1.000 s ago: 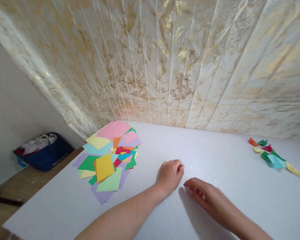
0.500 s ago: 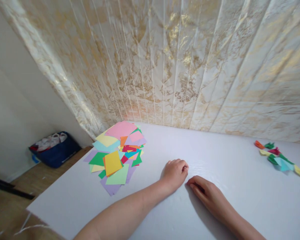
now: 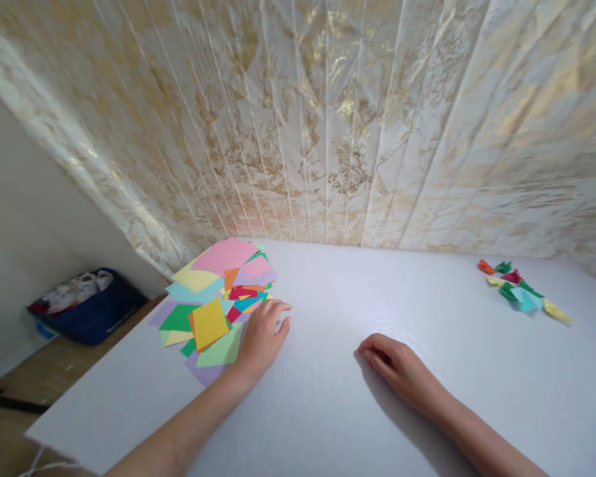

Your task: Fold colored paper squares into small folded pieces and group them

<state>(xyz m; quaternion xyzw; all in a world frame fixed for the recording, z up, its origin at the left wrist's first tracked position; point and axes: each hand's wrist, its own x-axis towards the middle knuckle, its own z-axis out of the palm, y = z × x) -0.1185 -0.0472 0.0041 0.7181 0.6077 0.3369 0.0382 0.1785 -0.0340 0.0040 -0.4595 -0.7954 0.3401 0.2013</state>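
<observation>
A spread heap of flat, cut coloured-paper sheets (image 3: 211, 324) lies toward the left side of the smooth white bench (image 3: 322, 411), its pieces overlapping one another. The bare left hand (image 3: 263, 334) is at the heap's right edge, palm down, its grip released — thumb and fingers apart — and it hides part of the papers beneath. A square yellow sheet (image 3: 210, 321) lies across orange and green ones, while a large pink sheet (image 3: 226, 256) covers the heap's far end. The bare right hand (image 3: 397, 361) is well apart, low over the bench, fingers loosely curled; whether its grip encloses anything, I cannot tell. At far right sits a cluster of small folded paper pieces (image 3: 526, 299) in orange, green, red, yellow and light blue. A pleated white-and-gold curtain (image 3: 328, 119) closes off the far edge. Left of the bench, a dark blue fabric bin (image 3: 94, 321) with whitish contents stands on the brown floor (image 3: 44, 374).
</observation>
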